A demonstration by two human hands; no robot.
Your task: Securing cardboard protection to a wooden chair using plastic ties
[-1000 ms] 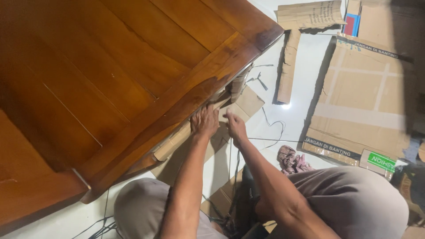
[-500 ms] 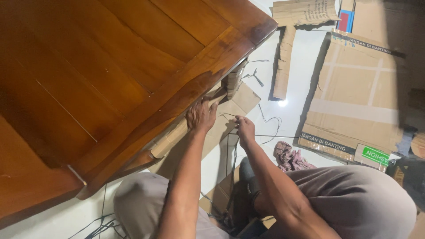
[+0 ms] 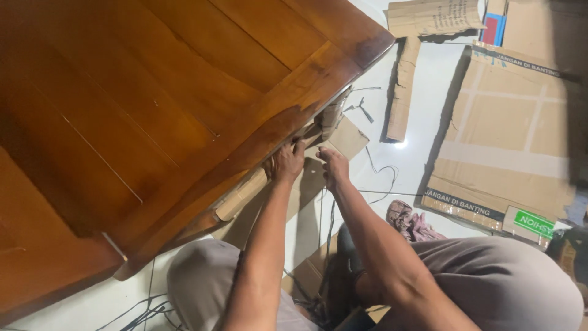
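Gripping cardboard (image 3: pixel 318 162) under the door (image 3: pixel 184 104) edge, our left hand (image 3: pixel 285 162) and right hand (image 3: pixel 334 167) clench; freeing it needs firm pulling.

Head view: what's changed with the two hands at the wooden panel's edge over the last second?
The right hand drew back from the panel edge half a second ago and has now come forward again beside the left hand. The left hand has stayed at the underside of the wooden panel, on the cardboard wrapping. Whether either hand grips anything is hidden. The panel, the flattened cardboard sheet and the black straps lie as before.
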